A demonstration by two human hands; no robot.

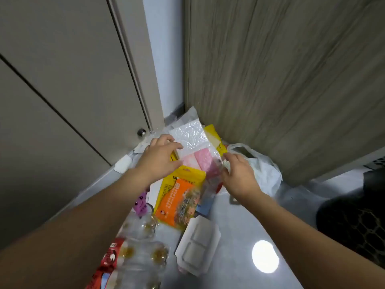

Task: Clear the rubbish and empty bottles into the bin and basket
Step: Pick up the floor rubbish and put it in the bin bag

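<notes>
A heap of rubbish lies on the grey floor in the corner. On top is a clear plastic bag (193, 140) with pink pads (203, 163) inside. My left hand (160, 157) grips its left edge and my right hand (239, 174) holds its right side. Beneath it lie a yellow packet (183, 178) and an orange snack packet (177, 203). Empty clear bottles (141, 247) lie near the bottom left, beside a red wrapper (110, 255). A white takeaway box (198, 243) sits in front.
A white plastic bag (262, 170) slumps against the wood-grain panel (281, 80) on the right. A grey door (62, 80) with a floor stop (141, 132) is on the left. A black honeycomb-patterned object (358, 215) stands at the right edge. A purple wrapper (141, 203) lies by the bottles.
</notes>
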